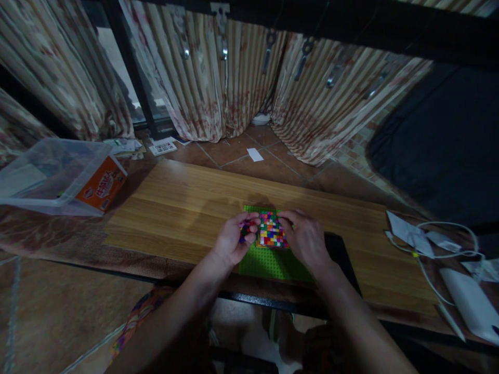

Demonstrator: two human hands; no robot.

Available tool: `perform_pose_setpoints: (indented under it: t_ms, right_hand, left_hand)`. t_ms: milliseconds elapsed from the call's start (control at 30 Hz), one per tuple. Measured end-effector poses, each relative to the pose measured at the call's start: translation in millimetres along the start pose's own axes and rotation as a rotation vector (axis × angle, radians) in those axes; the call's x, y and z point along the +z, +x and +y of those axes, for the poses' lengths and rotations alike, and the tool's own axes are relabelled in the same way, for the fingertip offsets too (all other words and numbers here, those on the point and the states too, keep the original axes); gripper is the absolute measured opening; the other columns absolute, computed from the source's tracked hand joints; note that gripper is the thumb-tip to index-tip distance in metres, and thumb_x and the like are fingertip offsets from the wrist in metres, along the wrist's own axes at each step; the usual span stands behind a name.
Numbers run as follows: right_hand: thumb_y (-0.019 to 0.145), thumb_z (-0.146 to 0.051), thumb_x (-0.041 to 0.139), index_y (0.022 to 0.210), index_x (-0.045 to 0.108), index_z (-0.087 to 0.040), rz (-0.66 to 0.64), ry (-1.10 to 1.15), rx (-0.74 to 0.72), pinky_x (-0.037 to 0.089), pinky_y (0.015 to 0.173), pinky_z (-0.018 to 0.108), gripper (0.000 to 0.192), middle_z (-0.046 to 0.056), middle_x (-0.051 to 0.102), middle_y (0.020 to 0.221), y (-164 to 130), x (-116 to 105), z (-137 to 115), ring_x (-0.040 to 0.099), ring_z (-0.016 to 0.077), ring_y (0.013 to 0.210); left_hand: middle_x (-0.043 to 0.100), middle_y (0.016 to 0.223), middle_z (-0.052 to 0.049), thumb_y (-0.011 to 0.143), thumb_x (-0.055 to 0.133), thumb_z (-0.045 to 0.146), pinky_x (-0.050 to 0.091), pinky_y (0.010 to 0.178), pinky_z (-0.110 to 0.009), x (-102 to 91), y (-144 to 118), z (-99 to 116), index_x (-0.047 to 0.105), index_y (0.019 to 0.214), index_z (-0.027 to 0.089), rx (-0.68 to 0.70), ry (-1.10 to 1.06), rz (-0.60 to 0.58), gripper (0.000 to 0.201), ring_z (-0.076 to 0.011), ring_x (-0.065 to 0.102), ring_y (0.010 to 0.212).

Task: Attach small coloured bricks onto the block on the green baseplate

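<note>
On a wooden board lies a green studded baseplate, with a block of many small coloured toy bricks built up on its far part. My left hand is at the left side of this block, palm turned up, its fingers curled round several loose toy bricks. My right hand reaches over the block's right edge, thumb and index finger close together at its far right corner. Whether a brick sits between those fingertips is too small to make out.
A clear plastic bin with an orange label stands left of the wooden board. Beside my right forearm lies a dark flat object. White cables and a white device are at the far right. Curtains hang behind.
</note>
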State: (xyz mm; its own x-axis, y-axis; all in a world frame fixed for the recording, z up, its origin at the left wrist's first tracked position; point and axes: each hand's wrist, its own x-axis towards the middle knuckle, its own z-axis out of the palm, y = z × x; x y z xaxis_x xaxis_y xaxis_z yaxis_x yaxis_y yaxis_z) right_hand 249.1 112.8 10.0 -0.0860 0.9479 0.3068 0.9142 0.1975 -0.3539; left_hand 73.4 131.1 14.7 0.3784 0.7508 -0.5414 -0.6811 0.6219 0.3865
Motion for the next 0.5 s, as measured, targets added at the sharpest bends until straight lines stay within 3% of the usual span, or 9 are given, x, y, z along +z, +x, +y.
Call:
perform_pose_setpoints:
  t_ms: [333, 500]
  right_hand:
    - [0.084, -0.026, 0.054, 0.091, 0.072, -0.021, 0.062, 0.192, 0.137, 0.051, 0.078, 0.035, 0.020, 0.006, 0.076, 0.088, 0.1, 1.4, -0.2, 0.070, 0.0233, 0.081]
    - [0.083, -0.034, 0.057, 0.090, 0.072, -0.019, 0.176, 0.258, 0.236, 0.051, 0.075, 0.035, 0.023, 0.007, 0.075, 0.086, 1.4, -1.1, 7.7, 0.068, 0.0223, 0.075]
  left_hand:
    - [0.053, 0.067, -0.004, 0.087, 0.045, 0.013, 0.024, 0.034, -0.012, -1.4, 0.0, -0.2, 0.061, 0.079, 0.006, 0.033, 0.029, 0.004, 0.019, -0.0036, 0.041, 0.047]
    - [0.053, 0.067, -0.004, 0.087, 0.044, 0.012, 0.024, 0.035, -0.012, -0.7, -0.7, -0.4, 0.060, 0.078, 0.006, 0.044, 0.041, 0.011, 0.019, -0.0033, 0.041, 0.046]
